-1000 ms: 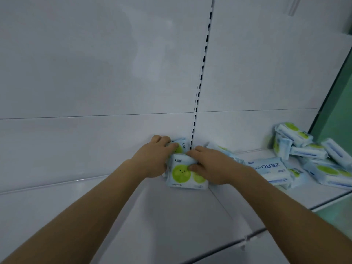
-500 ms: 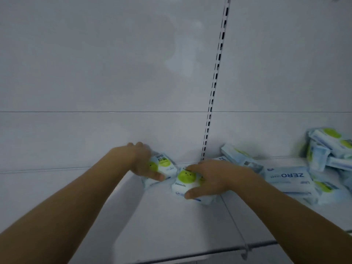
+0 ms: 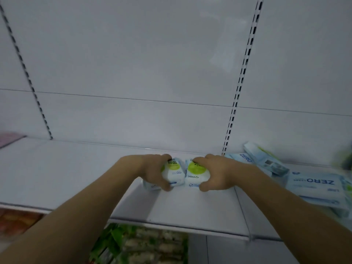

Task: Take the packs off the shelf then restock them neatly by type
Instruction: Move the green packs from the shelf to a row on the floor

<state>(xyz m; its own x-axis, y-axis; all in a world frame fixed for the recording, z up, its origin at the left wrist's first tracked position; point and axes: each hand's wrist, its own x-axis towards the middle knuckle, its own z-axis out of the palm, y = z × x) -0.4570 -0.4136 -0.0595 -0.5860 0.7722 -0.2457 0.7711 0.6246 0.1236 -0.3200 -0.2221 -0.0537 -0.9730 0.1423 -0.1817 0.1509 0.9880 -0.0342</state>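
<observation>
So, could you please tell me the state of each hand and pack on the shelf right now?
left hand: grips the left green-dot pack, fingers curled over its top.
right hand: grips the right green-dot pack.
left green-dot pack: upright, held, beside its twin.
right green-dot pack: upright, held.
ZERO pack: lying flat, untouched.
tilted pack: leaning, unsorted.
shelf: bare on the left part.

The flat white metal shelf (image 3: 66, 168) lies open to the left of and in front of two small green-and-white packs (image 3: 183, 174) standing side by side. To the right, a jumble of pale blue ZERO-labelled packs (image 3: 312, 184) crowds the surface.
</observation>
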